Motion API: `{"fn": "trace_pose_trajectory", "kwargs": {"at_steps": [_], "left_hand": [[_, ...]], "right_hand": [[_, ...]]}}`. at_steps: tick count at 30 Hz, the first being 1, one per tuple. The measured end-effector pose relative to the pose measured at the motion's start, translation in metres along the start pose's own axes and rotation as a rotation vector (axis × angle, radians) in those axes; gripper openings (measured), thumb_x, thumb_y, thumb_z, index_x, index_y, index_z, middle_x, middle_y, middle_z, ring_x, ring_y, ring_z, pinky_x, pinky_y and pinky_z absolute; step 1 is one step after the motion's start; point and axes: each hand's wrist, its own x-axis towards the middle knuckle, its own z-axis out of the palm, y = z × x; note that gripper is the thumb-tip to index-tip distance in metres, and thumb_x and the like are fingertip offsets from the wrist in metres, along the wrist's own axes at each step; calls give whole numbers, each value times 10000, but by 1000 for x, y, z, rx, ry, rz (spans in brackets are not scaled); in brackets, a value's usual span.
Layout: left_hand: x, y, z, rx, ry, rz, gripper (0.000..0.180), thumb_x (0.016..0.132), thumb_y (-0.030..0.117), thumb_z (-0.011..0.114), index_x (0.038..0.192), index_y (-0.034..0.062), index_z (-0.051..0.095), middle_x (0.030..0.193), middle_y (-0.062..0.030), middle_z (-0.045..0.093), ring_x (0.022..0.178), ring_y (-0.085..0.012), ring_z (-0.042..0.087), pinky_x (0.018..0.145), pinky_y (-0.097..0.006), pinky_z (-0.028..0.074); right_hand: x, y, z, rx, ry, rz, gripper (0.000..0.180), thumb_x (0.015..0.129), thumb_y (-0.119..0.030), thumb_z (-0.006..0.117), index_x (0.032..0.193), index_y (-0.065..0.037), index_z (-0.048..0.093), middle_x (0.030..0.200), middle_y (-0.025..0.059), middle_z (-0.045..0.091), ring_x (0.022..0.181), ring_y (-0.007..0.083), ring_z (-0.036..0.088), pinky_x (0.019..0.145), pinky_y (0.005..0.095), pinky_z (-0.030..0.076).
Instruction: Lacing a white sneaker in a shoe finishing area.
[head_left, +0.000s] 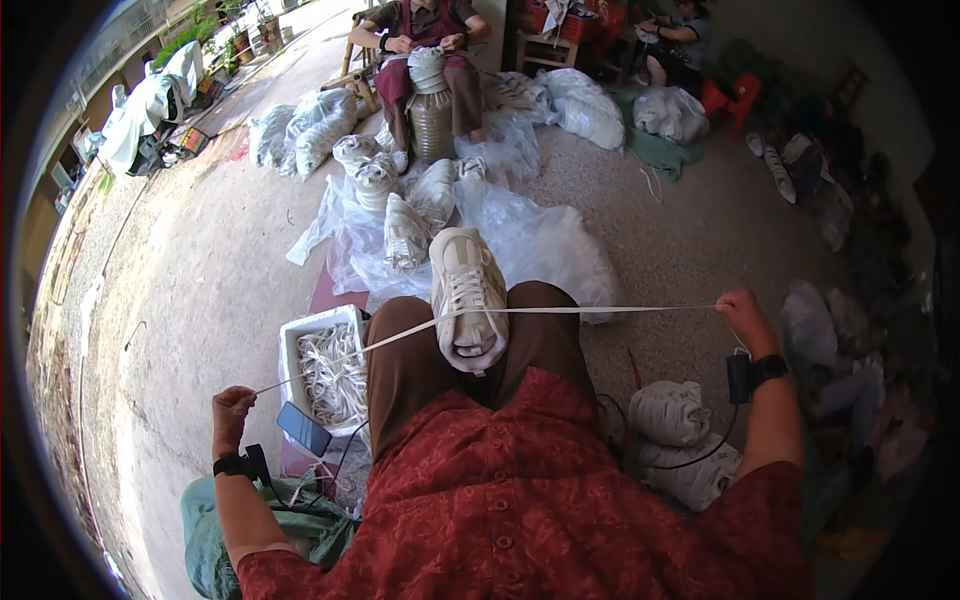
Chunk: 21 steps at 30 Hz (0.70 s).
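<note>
A cream sneaker [464, 258] sits upright between my knees, its toe pointing away from me and its upper part laced. From its upper eyelets a flat white shoelace [620, 308] stretches out taut to both sides. My left hand [234, 402] is closed on one end, low at the left. Out to the right, my right hand [738, 304] pinches the other end at about knee height. Both arms are spread wide, and neither hand touches the sneaker.
A white foam box [290, 345] full of loose laces stands by my left knee, with a phone [304, 428] at its near edge. More shoes [670, 412] lie at my right. Clear plastic bags [560, 250] and bundled shoes spread ahead. A co-worker [430, 40] sits opposite.
</note>
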Motion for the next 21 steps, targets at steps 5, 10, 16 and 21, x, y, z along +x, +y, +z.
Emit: {"fn": "trace_pose_trajectory", "kwargs": {"at_steps": [5,10,16,21], "left_hand": [[-17,-44,3,74,62,-254,22,748,14,648,752,28,665,620,-19,613,486,-59,491,440,-203,372],[-25,-90,20,400,169,-233,158,674,92,748,612,5,632,544,-39,590,476,-107,504,455,-268,386],[-7,2,143,-319,-188,-398,156,782,165,692,768,18,642,595,5,565,490,-87,495,467,-228,393],[-3,154,226,-500,-871,-110,112,814,126,669,830,18,643,713,-48,644,583,-110,588,555,-217,472]], "right_hand": [[-29,68,25,12,29,152,102,675,-82,625,700,17,627,591,143,573,546,186,557,552,328,438],[-40,99,58,-173,-31,334,90,670,-88,641,691,0,640,594,122,579,542,180,557,551,326,450],[30,-81,143,792,-679,419,92,760,-75,624,690,-29,586,600,42,583,520,114,550,494,244,439],[79,-222,187,923,-743,-113,124,780,-36,606,672,-6,554,692,58,622,670,112,596,633,237,471]]}}
